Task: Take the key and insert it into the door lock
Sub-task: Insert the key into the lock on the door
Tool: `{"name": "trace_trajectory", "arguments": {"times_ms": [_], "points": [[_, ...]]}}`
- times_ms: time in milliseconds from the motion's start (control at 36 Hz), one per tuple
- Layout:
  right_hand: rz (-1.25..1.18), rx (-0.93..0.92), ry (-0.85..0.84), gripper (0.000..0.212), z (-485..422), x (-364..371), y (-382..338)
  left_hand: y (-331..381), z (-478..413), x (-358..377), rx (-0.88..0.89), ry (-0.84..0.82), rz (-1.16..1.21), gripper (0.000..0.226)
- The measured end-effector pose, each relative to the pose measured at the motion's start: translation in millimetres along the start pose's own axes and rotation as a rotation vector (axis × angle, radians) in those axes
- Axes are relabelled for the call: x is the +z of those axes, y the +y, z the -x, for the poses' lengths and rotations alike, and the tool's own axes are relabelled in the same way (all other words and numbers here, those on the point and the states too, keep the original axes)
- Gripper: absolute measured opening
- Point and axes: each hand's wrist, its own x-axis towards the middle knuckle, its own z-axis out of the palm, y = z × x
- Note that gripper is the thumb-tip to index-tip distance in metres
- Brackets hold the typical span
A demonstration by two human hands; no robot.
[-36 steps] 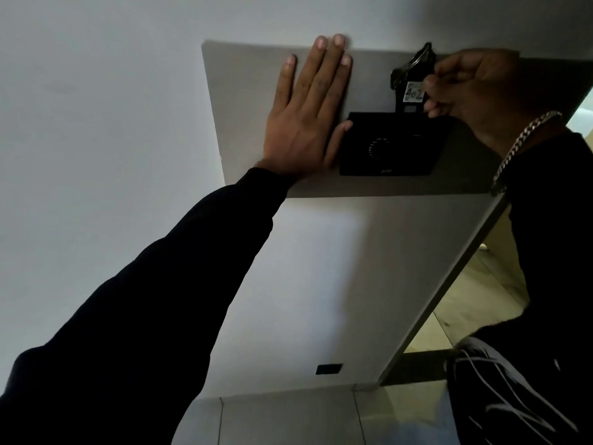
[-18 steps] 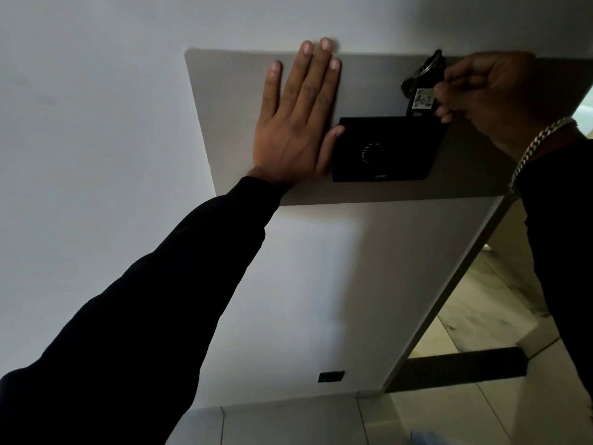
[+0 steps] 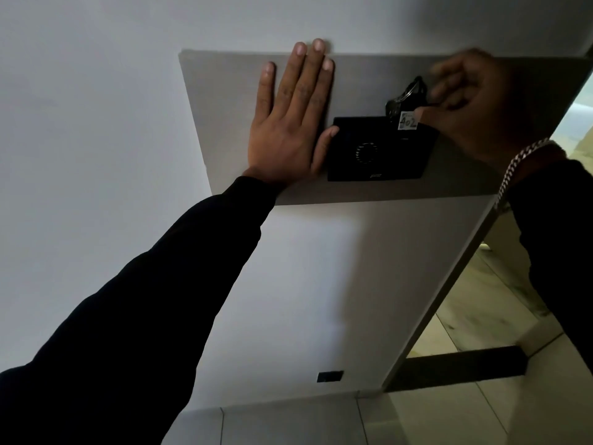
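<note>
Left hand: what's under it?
The left hand lies flat, fingers spread, on the grey door panel, thumb against the black lock plate. The panel under the palm is hidden. The right hand holds the key bunch at the plate's top edge.

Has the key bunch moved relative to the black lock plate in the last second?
No clear shift: the key bunch sits at the black lock plate's top right corner as before.

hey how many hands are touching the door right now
2. The left hand lies flat on the grey panel, left of the black lock. The right hand, blurred, holds the tagged key at the lock's upper right corner.
</note>
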Motion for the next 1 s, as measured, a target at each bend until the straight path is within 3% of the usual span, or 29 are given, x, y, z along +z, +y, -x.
{"name": "trace_trajectory", "arguments": {"times_ms": [56, 139, 278, 444, 611, 1000], "points": [[0.144, -0.148, -0.056, 0.051, -1.3, -4.9, -8.9, -0.1, -0.1, -0.6, 0.000, -0.005, -0.005, 0.069], [0.353, -0.339, -0.090, 0.043, -4.2, -9.3, -21.4, -0.5, -0.8, -2.2, 0.000, -0.014, -0.002, 0.069], [0.405, -0.445, -0.086, 0.036, -9.3, -9.4, -31.4, -1.3, -4.8, -3.8, 0.009, -0.018, -0.001, 0.069], [0.303, -0.386, -0.008, 0.043, -16.4, -8.6, -26.2, -0.3, -7.0, -1.1, 0.012, -0.027, -0.016, 0.071], [0.205, -0.277, -0.038, 0.050, -21.2, -11.2, -17.5, -2.1, -8.2, -2.9, 0.037, -0.071, -0.002, 0.077], [0.235, -0.311, 0.023, 0.028, -5.8, -5.6, -19.4, -1.0, -7.2, -4.9, 0.034, -0.103, -0.060, 0.082]]}}
